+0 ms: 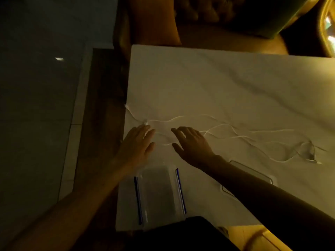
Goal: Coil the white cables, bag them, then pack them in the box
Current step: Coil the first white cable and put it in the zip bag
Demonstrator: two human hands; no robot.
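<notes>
Head view: white cables (235,136) sprawl uncoiled across cloth (199,78); left hand (137,144) flat, fingers straight, on a cable end; right hand (192,142) spread over strands, holding nothing. Risk: pulling one strand likely snags the crossed tangle at right.

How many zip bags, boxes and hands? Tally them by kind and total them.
Zip bags: 2
Clear box, mostly hidden under the right arm: 1
Hands: 2, left hand and right hand
Total: 5
</notes>
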